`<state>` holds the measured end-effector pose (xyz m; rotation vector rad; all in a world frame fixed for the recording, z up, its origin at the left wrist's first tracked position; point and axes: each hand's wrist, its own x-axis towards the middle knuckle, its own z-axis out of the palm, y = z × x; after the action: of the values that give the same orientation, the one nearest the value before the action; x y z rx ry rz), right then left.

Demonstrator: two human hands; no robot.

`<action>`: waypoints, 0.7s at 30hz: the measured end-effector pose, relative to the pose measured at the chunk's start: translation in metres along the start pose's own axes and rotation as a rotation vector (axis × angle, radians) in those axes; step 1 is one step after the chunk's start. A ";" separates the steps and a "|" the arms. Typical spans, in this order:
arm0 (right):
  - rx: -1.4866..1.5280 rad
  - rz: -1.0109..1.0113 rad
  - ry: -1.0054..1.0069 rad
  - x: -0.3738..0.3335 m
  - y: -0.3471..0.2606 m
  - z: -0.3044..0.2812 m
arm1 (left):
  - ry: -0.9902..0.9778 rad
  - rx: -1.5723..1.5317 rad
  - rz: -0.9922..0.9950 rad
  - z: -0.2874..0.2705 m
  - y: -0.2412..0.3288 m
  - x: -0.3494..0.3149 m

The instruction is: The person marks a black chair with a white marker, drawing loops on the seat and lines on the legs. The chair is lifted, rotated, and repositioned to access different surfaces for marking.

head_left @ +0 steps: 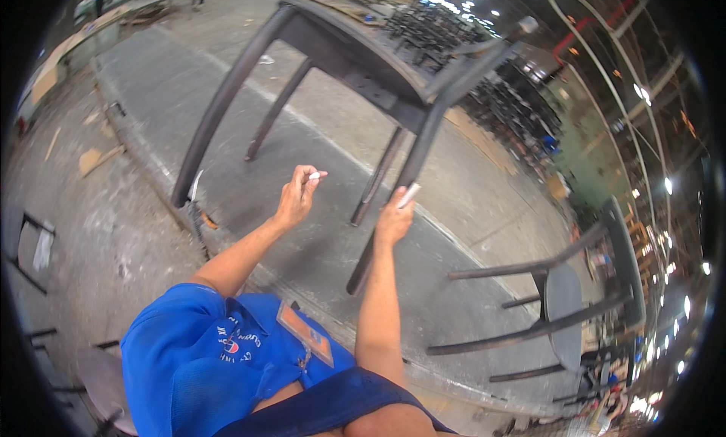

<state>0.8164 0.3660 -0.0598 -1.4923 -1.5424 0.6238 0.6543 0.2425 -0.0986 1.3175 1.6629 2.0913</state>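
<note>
Looking at a dark chair [355, 55] up on the long grey table [469, 286], feet down, with two legs by the near long edge and two further in toward the far edge. Pinching a small white bit [314, 176] in the left hand [297, 199], thumb and fingertips pretty much closed on it, out over the table and apart from the nearest leg. Holding a pale strip [409, 195] in the right hand [395, 219], fingers curled in at that nearest leg, seemingly round it too, but can't tell how tightly. Also seeing a second dark chair [563, 308] toward the table's right end, plus a small orange thing [209, 221] at the near edge.
</note>
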 end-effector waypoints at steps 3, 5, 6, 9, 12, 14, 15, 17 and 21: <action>0.006 -0.002 0.013 0.014 -0.001 0.007 | 0.204 0.094 0.004 -0.050 -0.002 -0.010; 0.049 -0.058 0.036 0.022 -0.003 0.010 | 0.365 0.107 0.089 -0.082 -0.004 -0.016; 0.115 -0.070 0.000 0.025 -0.003 0.010 | 0.415 0.170 0.093 -0.098 -0.004 -0.020; 0.113 -0.118 0.030 0.035 -0.005 0.013 | 0.522 0.241 0.131 -0.150 -0.003 -0.034; 0.197 -0.120 0.000 0.042 -0.006 0.017 | 0.649 0.223 0.097 -0.193 -0.002 -0.047; 0.196 -0.100 -0.016 0.045 -0.005 0.018 | 0.698 0.248 0.053 -0.218 -0.001 -0.055; 0.185 -0.105 -0.004 0.046 -0.005 0.018 | 0.719 0.260 0.037 -0.229 -0.001 -0.058; 0.219 -0.098 -0.007 0.045 -0.006 0.017 | 0.732 0.248 0.014 -0.245 -0.001 -0.066; 0.232 -0.102 -0.002 0.036 -0.008 0.011 | 0.724 0.258 -0.039 -0.267 -0.002 -0.078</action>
<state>0.8066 0.4013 -0.0496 -1.2319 -1.4823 0.7180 0.5111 0.0073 -0.1398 0.5671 2.2539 2.5769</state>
